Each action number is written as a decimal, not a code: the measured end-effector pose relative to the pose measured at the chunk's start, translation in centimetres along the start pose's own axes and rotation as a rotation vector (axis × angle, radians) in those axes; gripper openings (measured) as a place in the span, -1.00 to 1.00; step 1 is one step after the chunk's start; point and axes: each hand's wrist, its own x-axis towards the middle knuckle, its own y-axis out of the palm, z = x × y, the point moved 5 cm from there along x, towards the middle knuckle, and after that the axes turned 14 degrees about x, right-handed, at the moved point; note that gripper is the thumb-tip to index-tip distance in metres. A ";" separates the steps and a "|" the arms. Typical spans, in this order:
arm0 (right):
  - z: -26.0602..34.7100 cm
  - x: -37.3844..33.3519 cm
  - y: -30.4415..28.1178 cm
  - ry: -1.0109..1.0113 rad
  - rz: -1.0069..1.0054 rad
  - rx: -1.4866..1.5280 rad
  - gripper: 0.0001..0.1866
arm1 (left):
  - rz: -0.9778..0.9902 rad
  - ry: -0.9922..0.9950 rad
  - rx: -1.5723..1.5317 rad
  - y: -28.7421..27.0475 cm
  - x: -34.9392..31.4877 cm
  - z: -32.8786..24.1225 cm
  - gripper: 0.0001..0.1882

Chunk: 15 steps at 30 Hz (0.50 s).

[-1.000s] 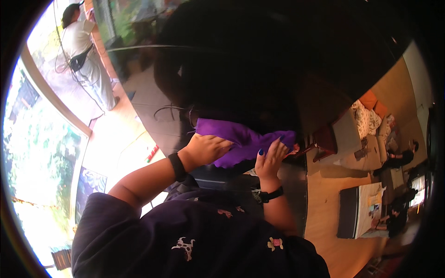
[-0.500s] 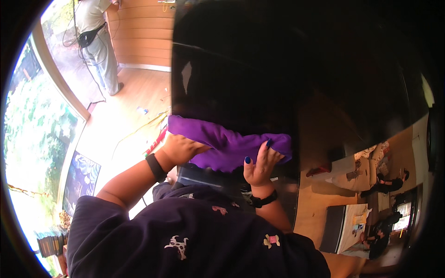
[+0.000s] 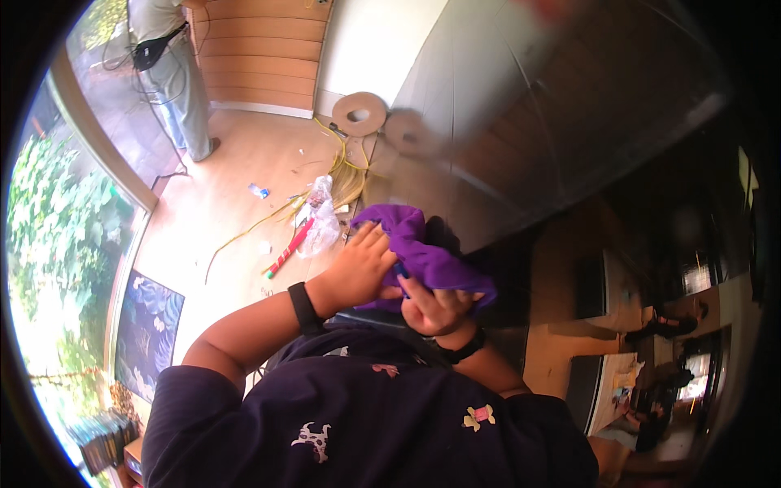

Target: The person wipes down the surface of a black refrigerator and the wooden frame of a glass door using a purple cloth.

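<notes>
A bunched purple cloth (image 3: 427,254) is between my two hands, in front of my chest. My left hand (image 3: 356,270) presses its fingers into the near left side of the cloth, back of the hand upward. Close beside it, my right hand (image 3: 438,309) grips the cloth's near right end, with some fingertips hidden in the folds. Just beyond the cloth, a large dark glossy panel (image 3: 521,154) slants away to the upper right and mirrors part of the room.
On the floor to the left lie a red-striped stick (image 3: 290,249), a clear plastic bag (image 3: 322,224), yellow cords and scraps. A tan ring (image 3: 359,114) rests near the wall. One person (image 3: 175,81) stands at the upper left; others sit by a table (image 3: 612,390) at the right.
My hands have come closer together, the left moving right, and the cloth is more bunched. The dark panel now appears slanted, with the floor clutter and tan ring in view beside it.
</notes>
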 end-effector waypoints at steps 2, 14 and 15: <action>1.1 0.4 0.8 0.020 0.071 0.065 -0.69 | 0.028 0.050 -0.083 2.6 -0.5 0.2 -0.33; 1.0 2.4 -2.2 0.193 -0.007 0.034 -0.69 | -0.002 0.299 -0.781 -0.8 3.7 -2.9 -0.44; 0.8 2.2 -3.1 0.244 -0.100 0.060 -0.68 | 0.005 0.323 -0.842 -2.3 4.4 -3.4 -0.47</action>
